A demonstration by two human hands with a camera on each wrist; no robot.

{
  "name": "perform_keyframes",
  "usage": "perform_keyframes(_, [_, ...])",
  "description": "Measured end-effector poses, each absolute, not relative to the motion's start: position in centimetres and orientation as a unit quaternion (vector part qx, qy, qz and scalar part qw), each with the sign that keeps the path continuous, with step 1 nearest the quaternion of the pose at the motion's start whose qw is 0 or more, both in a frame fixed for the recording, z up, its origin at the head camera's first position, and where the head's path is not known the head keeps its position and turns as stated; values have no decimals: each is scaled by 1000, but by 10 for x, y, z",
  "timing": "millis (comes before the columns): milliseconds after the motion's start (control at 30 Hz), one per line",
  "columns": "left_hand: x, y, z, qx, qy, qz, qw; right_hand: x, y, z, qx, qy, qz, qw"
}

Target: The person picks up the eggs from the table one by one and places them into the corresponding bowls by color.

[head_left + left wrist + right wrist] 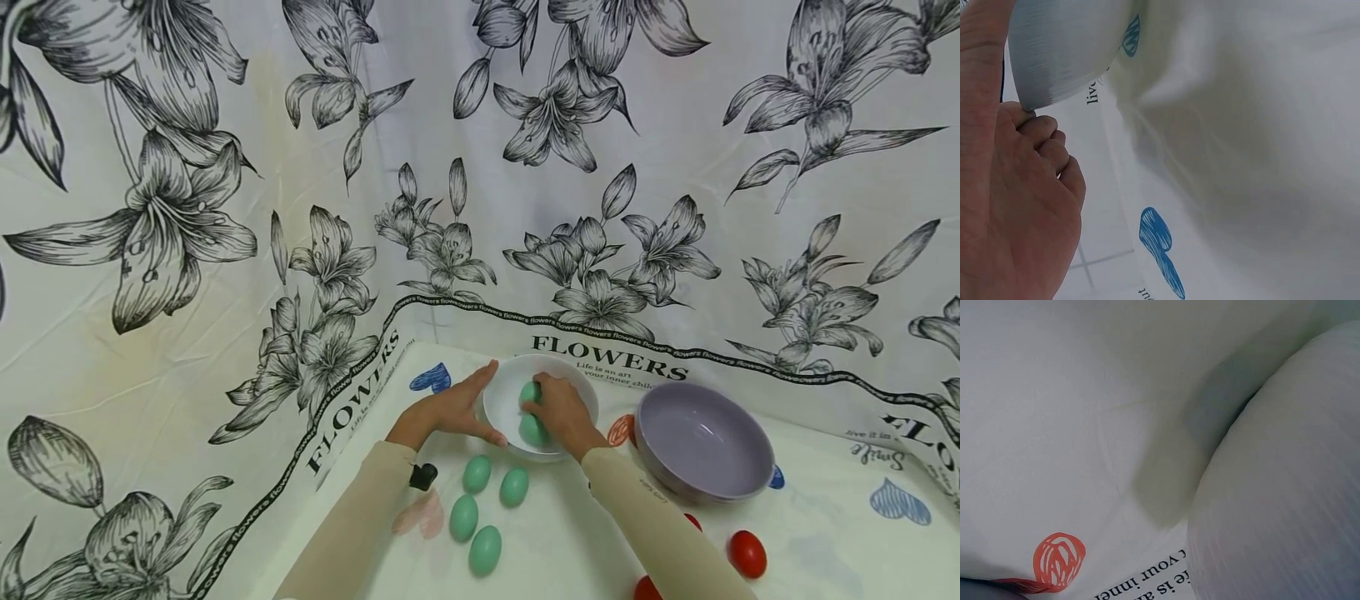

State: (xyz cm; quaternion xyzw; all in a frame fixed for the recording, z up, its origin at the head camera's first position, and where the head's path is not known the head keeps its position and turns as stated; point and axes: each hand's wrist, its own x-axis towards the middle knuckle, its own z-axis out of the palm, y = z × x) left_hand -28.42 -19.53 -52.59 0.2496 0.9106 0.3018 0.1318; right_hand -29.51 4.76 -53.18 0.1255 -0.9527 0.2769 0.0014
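Support for the white bowl (504,406) is given by the left hand (450,411), whose thumb and fingers are curved round the left side of its wall. Inside the bowl two green eggs can be seen: the far egg (529,395) is pinched between thumb and finger of the right hand (564,408), while the near egg (534,431) lies just beside the thumb. Whether the near egg is also touched cannot be told, since the palm is hidden from above. Four loose eggs (463,517), also green, are spread on the cloth (570,533) near and to the left of the bowl. To the right a purple bowl (705,437) is set, with red eggs (747,554) on its near side, some partly covered by the right sleeve (637,508).

Whether being lifted or set down, the pinched egg is best moved slowly and low, so that its neighbour is not knocked. A light, even hold is called for on the wall, as a hard push could slide or tilt the bowl. The right wrist is best carried clear of the rim, and rolling should be expected from such rounded shells
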Motion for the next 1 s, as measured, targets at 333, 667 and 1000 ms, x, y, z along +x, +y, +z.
perform_keyframes(333, [-283,-194,-523,249,914,288,139,-283,58,-511,145,-951,273,28])
perform_keyframes(667, [-284,-194,-518,238,917,285,145,-235,72,-471,229,-914,323,85])
perform_keyframes(1000, [-280,-193,-519,235,915,295,144,-166,80,-478,258,-884,379,91])
